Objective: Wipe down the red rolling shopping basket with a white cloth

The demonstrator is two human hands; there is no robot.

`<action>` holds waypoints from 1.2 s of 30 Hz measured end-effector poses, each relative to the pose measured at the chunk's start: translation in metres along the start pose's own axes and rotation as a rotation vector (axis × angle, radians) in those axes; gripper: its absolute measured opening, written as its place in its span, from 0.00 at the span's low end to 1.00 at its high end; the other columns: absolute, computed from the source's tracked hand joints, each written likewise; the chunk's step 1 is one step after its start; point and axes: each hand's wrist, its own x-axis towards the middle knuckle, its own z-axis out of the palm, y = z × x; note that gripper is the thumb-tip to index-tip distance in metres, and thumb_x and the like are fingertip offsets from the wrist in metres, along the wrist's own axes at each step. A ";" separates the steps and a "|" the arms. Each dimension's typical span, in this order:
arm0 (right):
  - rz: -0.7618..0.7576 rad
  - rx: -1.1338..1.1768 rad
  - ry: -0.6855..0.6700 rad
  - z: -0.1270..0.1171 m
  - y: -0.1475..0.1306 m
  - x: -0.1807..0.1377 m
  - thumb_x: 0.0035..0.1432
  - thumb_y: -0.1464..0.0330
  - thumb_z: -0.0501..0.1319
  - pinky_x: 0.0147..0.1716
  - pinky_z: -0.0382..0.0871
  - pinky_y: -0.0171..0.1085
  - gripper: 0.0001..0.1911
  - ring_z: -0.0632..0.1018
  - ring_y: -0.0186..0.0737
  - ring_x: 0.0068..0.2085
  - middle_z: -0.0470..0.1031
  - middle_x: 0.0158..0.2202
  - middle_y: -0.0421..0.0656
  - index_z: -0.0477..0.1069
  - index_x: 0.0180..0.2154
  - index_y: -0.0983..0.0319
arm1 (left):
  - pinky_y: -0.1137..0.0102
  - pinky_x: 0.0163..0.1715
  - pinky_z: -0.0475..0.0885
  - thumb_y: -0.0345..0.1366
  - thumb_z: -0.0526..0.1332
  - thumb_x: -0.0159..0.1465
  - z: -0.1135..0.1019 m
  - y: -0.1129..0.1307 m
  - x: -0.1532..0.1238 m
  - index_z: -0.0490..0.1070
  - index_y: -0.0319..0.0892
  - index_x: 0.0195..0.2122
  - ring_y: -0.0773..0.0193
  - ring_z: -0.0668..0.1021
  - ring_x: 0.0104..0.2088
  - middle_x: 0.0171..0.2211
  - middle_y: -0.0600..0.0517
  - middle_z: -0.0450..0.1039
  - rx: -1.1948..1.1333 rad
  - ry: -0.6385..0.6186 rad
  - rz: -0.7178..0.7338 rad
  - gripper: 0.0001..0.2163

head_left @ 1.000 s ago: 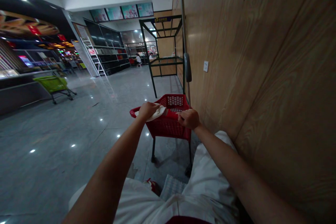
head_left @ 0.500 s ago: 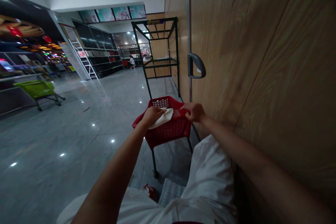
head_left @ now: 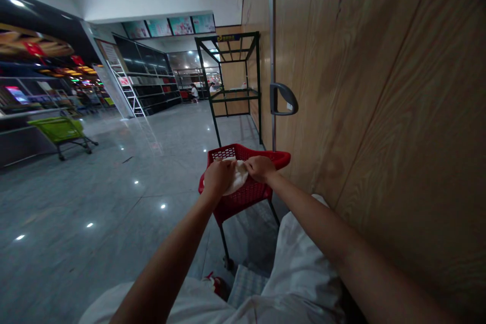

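A red plastic shopping cart basket on dark legs stands just in front of my knees. Across its near rim lies a white cloth, crumpled and partly covered by my fingers. My left hand is closed on the cloth from the left. My right hand is closed too, its fingertips at the cloth's right edge and seeming to pinch it. The basket's red rim reaches out to the right past this hand. The inside of the basket is mostly hidden behind my hands.
On my right rises a wood-panelled wall with a grey handle. A dark metal frame rack stands behind the basket. A green shopping cart is at the left. Far back, a person crouches near shelves. Checked cloth lies below.
My right hand has moved left from the basket's right corner to the cloth, closer to my left hand. The cloth is more bunched. The basket has turned slightly.
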 end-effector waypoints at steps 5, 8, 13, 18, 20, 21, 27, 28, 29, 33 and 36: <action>0.044 -0.025 -0.032 0.003 -0.010 0.005 0.62 0.62 0.49 0.31 0.60 0.34 0.19 0.77 0.41 0.37 0.79 0.37 0.48 0.76 0.35 0.62 | 0.71 0.35 0.66 0.46 0.47 0.66 0.006 0.017 -0.023 0.71 0.49 0.48 0.62 0.76 0.38 0.47 0.48 0.71 0.075 0.003 0.022 0.17; 0.052 -0.024 -0.010 0.004 -0.012 0.007 0.63 0.64 0.48 0.32 0.61 0.34 0.19 0.77 0.41 0.38 0.79 0.37 0.48 0.76 0.35 0.62 | 0.71 0.33 0.66 0.47 0.45 0.67 0.017 0.010 -0.024 0.70 0.47 0.48 0.61 0.76 0.37 0.47 0.46 0.70 0.111 -0.034 0.027 0.19; 0.046 0.000 0.019 0.009 -0.012 0.010 0.64 0.64 0.46 0.36 0.62 0.33 0.20 0.77 0.39 0.39 0.79 0.39 0.47 0.76 0.37 0.62 | 0.71 0.33 0.66 0.48 0.45 0.66 0.018 -0.032 -0.024 0.73 0.46 0.41 0.60 0.77 0.37 0.39 0.47 0.74 0.163 -0.037 -0.053 0.20; 0.069 -0.015 0.050 0.013 -0.017 0.012 0.63 0.65 0.47 0.34 0.62 0.34 0.20 0.77 0.39 0.37 0.79 0.37 0.46 0.76 0.35 0.61 | 0.70 0.36 0.67 0.46 0.46 0.67 0.020 -0.039 -0.031 0.71 0.47 0.47 0.60 0.76 0.37 0.40 0.46 0.75 0.166 0.054 -0.089 0.18; 0.072 -0.024 0.051 0.013 -0.019 0.013 0.63 0.66 0.47 0.34 0.62 0.34 0.19 0.77 0.40 0.37 0.79 0.36 0.46 0.76 0.34 0.61 | 0.68 0.38 0.67 0.49 0.46 0.66 0.025 -0.024 -0.031 0.68 0.45 0.50 0.58 0.76 0.38 0.42 0.44 0.73 0.160 0.076 -0.059 0.21; 0.074 -0.027 0.049 0.014 -0.020 0.013 0.63 0.66 0.46 0.34 0.62 0.34 0.20 0.77 0.40 0.37 0.79 0.36 0.46 0.76 0.34 0.61 | 0.66 0.39 0.67 0.51 0.47 0.64 0.027 -0.015 -0.030 0.67 0.43 0.52 0.57 0.75 0.39 0.43 0.43 0.72 0.159 0.084 -0.048 0.23; 0.010 -0.012 0.031 0.014 -0.013 0.012 0.64 0.66 0.46 0.37 0.62 0.33 0.19 0.77 0.38 0.41 0.78 0.40 0.45 0.76 0.38 0.60 | 0.65 0.41 0.68 0.50 0.51 0.63 0.024 -0.015 -0.027 0.65 0.49 0.53 0.56 0.74 0.43 0.48 0.44 0.69 0.095 -0.011 0.077 0.20; 0.004 -0.007 0.034 0.014 -0.012 0.012 0.64 0.66 0.46 0.38 0.62 0.33 0.19 0.77 0.38 0.41 0.78 0.40 0.44 0.76 0.39 0.60 | 0.66 0.42 0.68 0.46 0.52 0.64 0.022 -0.025 -0.028 0.65 0.52 0.53 0.57 0.73 0.46 0.49 0.46 0.69 0.088 -0.033 0.128 0.17; 0.004 -0.003 0.038 0.014 -0.011 0.011 0.64 0.66 0.46 0.38 0.62 0.33 0.19 0.77 0.38 0.42 0.78 0.41 0.44 0.75 0.40 0.60 | 0.67 0.44 0.68 0.43 0.51 0.65 0.019 -0.036 -0.030 0.65 0.55 0.53 0.58 0.72 0.48 0.51 0.49 0.69 0.086 -0.046 0.171 0.16; 0.012 0.002 0.064 0.016 -0.013 0.012 0.64 0.65 0.47 0.37 0.63 0.34 0.19 0.77 0.39 0.40 0.79 0.40 0.45 0.76 0.40 0.60 | 0.67 0.48 0.67 0.39 0.51 0.66 0.017 -0.065 -0.037 0.66 0.57 0.53 0.59 0.72 0.50 0.53 0.52 0.69 0.089 0.020 0.146 0.16; 0.019 -0.007 0.095 0.018 -0.016 0.011 0.64 0.65 0.46 0.35 0.63 0.34 0.19 0.78 0.40 0.38 0.79 0.38 0.45 0.76 0.37 0.61 | 0.67 0.46 0.68 0.40 0.51 0.66 0.024 -0.056 -0.037 0.67 0.56 0.53 0.60 0.74 0.48 0.53 0.52 0.70 0.075 0.072 0.113 0.15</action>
